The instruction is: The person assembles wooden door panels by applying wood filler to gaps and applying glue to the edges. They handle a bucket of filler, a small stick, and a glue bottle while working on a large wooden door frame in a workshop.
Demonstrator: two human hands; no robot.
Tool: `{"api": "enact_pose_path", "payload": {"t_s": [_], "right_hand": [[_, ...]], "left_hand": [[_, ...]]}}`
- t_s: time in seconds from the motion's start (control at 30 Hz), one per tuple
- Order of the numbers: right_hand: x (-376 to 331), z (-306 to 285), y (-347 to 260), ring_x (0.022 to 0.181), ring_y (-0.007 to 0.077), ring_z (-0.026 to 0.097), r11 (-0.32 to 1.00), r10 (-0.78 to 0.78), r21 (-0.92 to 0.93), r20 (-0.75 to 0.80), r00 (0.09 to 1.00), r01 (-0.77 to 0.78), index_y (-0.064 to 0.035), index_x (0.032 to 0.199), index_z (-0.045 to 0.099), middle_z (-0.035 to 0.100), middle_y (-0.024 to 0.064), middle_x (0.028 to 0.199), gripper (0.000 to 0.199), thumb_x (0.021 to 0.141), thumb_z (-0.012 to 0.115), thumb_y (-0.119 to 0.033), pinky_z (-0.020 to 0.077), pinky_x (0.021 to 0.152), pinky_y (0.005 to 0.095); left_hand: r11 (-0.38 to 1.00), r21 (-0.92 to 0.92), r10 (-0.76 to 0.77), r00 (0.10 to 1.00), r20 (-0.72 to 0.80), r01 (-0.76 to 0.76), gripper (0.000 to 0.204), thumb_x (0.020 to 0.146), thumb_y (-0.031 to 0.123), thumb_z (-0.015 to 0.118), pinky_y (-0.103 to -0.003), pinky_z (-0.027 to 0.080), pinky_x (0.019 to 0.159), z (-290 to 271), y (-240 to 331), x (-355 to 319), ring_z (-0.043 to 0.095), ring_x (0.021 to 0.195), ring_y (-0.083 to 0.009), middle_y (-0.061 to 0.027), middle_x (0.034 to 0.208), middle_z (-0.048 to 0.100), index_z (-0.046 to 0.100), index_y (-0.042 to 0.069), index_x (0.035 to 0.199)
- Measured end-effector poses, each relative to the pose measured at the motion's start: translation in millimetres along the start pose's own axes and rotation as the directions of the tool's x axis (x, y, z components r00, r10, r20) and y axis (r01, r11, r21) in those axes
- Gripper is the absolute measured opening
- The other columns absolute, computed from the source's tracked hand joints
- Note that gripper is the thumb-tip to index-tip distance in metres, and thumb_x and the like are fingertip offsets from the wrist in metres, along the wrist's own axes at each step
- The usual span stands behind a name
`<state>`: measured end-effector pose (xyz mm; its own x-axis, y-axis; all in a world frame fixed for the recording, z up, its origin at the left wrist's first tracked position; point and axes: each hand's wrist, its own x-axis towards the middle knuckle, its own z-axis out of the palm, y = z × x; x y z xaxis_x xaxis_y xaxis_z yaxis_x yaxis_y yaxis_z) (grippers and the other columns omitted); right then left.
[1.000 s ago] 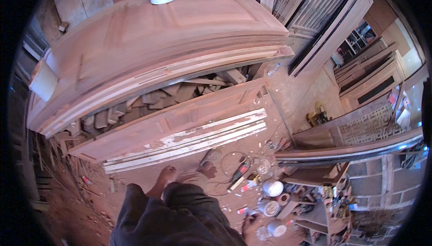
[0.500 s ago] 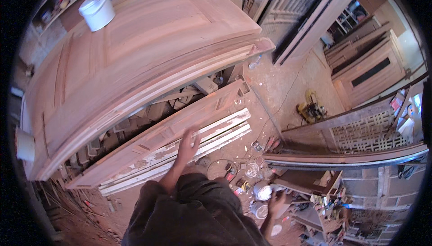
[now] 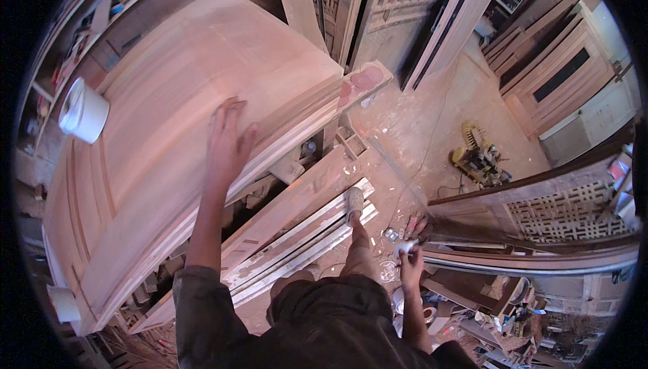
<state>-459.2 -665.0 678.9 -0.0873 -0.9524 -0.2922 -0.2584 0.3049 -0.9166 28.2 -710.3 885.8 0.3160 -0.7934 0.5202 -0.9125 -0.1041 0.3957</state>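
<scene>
At centre left, on the panel face: left hand (image 3: 228, 141), fingers spread wide and flat, palm pressed on the wood, nothing grasped
Left forearm: bare, running up from a dark rolled sleeve (image 3: 202, 301) at the near edge
Wooden door panel (image 3: 175, 99): large, pale reddish-brown, smooth sanded face with raised frame mouldings along its left side; lies flat on supports, filling the left and far part of the scene
Panel end grain: two rounded reddish patches at the far right corner
White bucket (image 3: 84, 110): round, plastic, standing on the panel's far left area, well apart from the left hand
Right hand (image 3: 410, 266): low at near right, fingers curled narrow around a small pale object; what that object is cannot be told
Lower door leaf (image 3: 297, 234): long, flat, streaked with white filler along its edge, lying on the floor beneath and right of the panel
Foot in pale shoe (image 3: 354, 201): resting on the lower leaf's right end
Floor (image 3: 418, 126): dusty, littered with chips and shavings
Lattice screen (image 3: 567, 214): carved dark wood, at right
</scene>
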Motion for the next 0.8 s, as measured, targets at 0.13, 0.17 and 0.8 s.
{"api": "enact_pose_path", "payload": {"t_s": [0.13, 0.17, 0.8], "right_hand": [[154.9, 46.7, -22.6, 0.076, 0.0119, 0.057, 0.99, -0.143, 0.013, 0.074, 0.987, 0.142, -0.0008, 0.104, 0.05, 0.058, 0.0061, 0.09, 0.026, 0.086, 0.066, -0.011, 0.0496, 0.05, 0.025], [194.6, 62.5, -35.2, 0.08, 0.0117, 0.057, 0.995, -0.098, 0.016, 0.128, 0.987, 0.096, -0.001, 0.106, 0.05, 0.058, 0.0068, 0.094, 0.027, 0.087, 0.065, -0.011, 0.0492, 0.049, 0.0242], [585.7, 320.1, -128.3, 0.083, 0.0405, 0.059, 0.589, -0.652, -0.256, 0.408, 0.638, 0.766, -0.0001, 0.105, 0.052, 0.059, 0.0227, 0.091, 0.029, 0.081, 0.065, -0.012, 0.0482, 0.072, 0.0466]], "left_hand": [[0.963, 0.219, -0.183, 0.979, 0.092, 0.16, 0.05, 0.09, 0.028, 0.058, -0.044, 0.031, 0.107, 61.5, -27.3, 31.5, 0.038, 0.13, -0.0352, -0.0165, 0.138, 0.042, 0.046, 0.004, 0.132], [0.93, 0.293, -0.264, 0.957, 0.116, 0.221, 0.052, 0.092, 0.031, 0.056, -0.044, 0.03, 0.108, 72.5, -29.8, 31.8, 0.037, 0.131, -0.0355, -0.0164, 0.14, 0.04, 0.044, 0.004, 0.134], [0.873, 0.354, -0.398, 0.91, 0.118, 0.336, 0.063, 0.099, 0.045, 0.024, -0.049, 0.031, 0.106, 76.8, -23.9, 47.2, 0.043, 0.125, -0.0418, -0.0249, 0.131, 0.05, 0.055, -0.007, 0.117]]}}
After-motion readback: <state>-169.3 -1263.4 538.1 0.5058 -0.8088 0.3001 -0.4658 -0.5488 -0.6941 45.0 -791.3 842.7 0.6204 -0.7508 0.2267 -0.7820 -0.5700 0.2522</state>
